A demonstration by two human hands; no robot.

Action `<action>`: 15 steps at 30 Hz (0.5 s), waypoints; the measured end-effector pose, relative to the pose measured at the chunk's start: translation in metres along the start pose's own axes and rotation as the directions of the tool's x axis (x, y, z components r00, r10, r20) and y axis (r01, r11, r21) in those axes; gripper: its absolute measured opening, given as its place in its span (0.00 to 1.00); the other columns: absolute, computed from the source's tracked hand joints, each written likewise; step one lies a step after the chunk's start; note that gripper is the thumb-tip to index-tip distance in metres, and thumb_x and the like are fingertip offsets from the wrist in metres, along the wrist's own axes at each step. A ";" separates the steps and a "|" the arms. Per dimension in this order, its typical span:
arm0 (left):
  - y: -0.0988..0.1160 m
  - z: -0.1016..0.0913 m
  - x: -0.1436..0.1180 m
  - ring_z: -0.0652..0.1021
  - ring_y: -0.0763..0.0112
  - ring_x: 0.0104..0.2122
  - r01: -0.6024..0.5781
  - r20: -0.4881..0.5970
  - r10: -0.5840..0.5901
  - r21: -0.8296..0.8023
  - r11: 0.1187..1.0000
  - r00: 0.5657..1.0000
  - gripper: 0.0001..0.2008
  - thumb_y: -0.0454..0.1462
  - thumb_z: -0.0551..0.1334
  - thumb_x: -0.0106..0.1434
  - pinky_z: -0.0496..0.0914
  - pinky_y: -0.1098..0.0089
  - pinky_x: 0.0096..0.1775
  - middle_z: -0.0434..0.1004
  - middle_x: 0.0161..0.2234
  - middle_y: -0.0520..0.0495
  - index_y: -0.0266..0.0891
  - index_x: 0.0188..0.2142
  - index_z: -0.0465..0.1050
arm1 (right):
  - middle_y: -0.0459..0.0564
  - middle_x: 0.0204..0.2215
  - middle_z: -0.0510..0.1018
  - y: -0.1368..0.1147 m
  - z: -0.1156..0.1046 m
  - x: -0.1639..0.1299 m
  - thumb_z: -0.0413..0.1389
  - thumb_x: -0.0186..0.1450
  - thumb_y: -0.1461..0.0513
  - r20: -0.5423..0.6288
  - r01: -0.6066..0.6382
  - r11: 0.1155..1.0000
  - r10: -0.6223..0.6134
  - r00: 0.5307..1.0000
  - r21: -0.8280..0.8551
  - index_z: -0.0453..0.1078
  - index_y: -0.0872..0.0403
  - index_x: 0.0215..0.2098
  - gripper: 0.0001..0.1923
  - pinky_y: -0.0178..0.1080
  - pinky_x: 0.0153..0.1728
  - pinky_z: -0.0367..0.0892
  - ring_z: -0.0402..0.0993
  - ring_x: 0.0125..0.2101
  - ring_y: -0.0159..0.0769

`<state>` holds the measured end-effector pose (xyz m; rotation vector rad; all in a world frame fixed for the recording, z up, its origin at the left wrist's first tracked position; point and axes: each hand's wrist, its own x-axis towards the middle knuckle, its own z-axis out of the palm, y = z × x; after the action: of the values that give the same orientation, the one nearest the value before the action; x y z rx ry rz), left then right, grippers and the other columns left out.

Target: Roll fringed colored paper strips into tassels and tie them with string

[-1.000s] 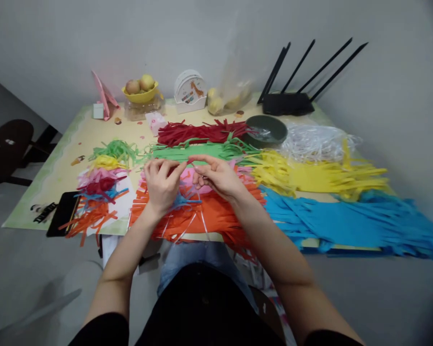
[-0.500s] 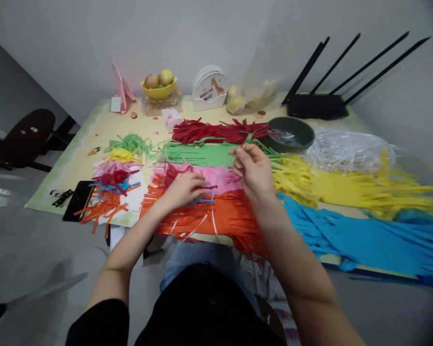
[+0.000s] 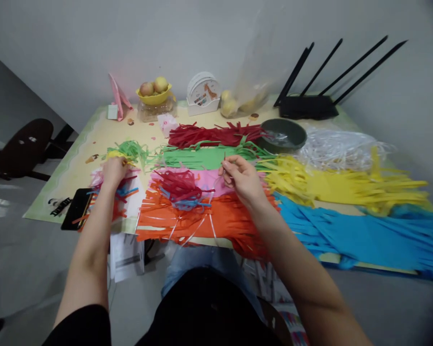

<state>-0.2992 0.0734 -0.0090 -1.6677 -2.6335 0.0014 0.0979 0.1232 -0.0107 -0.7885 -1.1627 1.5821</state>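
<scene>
I see the left hand [image 3: 114, 169] curled over the yellow strips [image 3: 112, 154], left on the tabletop [image 3: 74, 173]; I can't tell whether it grips. The right hand [image 3: 240, 175] pinches a thin sliver [image 3: 224, 155]. The strips look light, limp, tearable; I'd gather them mid-bunch.

table [image 3: 101, 129]'s back edge, by the wall [image 3: 202, 38]
black router [image 3: 308, 106], antennas [image 3: 370, 72] up; fruit [image 3: 161, 84] in yellow bowl [image 3: 154, 100]; white holder [image 3: 204, 107] between.
</scene>
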 end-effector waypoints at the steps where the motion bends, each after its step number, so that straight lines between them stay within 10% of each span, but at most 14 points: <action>1: -0.006 -0.006 0.002 0.76 0.50 0.46 0.002 0.007 -0.002 -0.008 1.000 1.000 0.19 0.39 0.56 0.65 0.66 0.61 0.44 0.80 0.46 0.32 0.31 0.49 0.79 | 0.40 0.20 0.74 0.000 -0.001 0.000 0.69 0.52 0.48 0.002 0.003 1.000 -0.003 1.000 -0.005 0.66 0.52 0.32 0.23 0.28 0.13 0.49 0.55 0.14 0.21; 6: -0.020 -0.017 0.001 0.77 0.58 0.43 -0.011 0.024 0.011 -0.029 1.000 1.000 0.23 0.40 0.54 0.67 0.67 0.66 0.41 0.80 0.49 0.36 0.31 0.57 0.73 | 0.41 0.21 0.74 0.003 0.000 0.001 0.68 0.53 0.47 0.017 0.012 1.000 -0.012 1.000 -0.014 0.66 0.52 0.32 0.23 0.28 0.14 0.50 0.55 0.14 0.21; 15: 0.002 0.024 0.006 0.77 0.51 0.48 -0.136 0.141 0.128 0.042 0.990 0.982 0.17 0.37 0.56 0.64 0.65 0.62 0.48 0.81 0.47 0.30 0.32 0.45 0.80 | 0.40 0.19 0.75 -0.002 0.003 -0.005 0.70 0.52 0.48 0.034 -0.005 1.000 0.004 0.999 0.017 0.66 0.52 0.32 0.23 0.27 0.14 0.50 0.56 0.13 0.21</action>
<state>-0.3008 0.0796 -0.0328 -1.8865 -2.5855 0.1926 0.0969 0.1174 -0.0079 -0.7567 -1.1712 1.6127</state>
